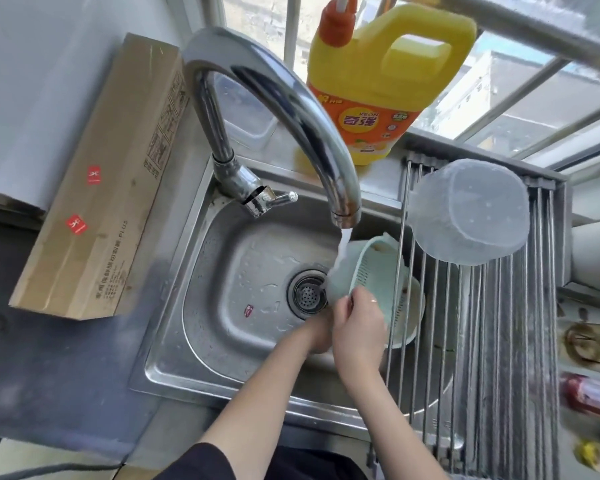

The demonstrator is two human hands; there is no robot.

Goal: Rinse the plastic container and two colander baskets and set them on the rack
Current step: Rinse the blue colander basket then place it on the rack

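Green colander [378, 271] tilted under tap [343, 216] so water sheets through; right hand [357, 323] grips rim, left hand [317, 332] hidden, grip unclear.

Green colander basket [371, 271] tilted under running water; clear container [471, 211] upturned on rack [499, 323].

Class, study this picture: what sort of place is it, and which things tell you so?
Most likely a home kitchen sink by a window. A steel sink with a running faucet, a yellow dish-soap jug on the sill, and a roll-up drying rack all point to dishwashing.
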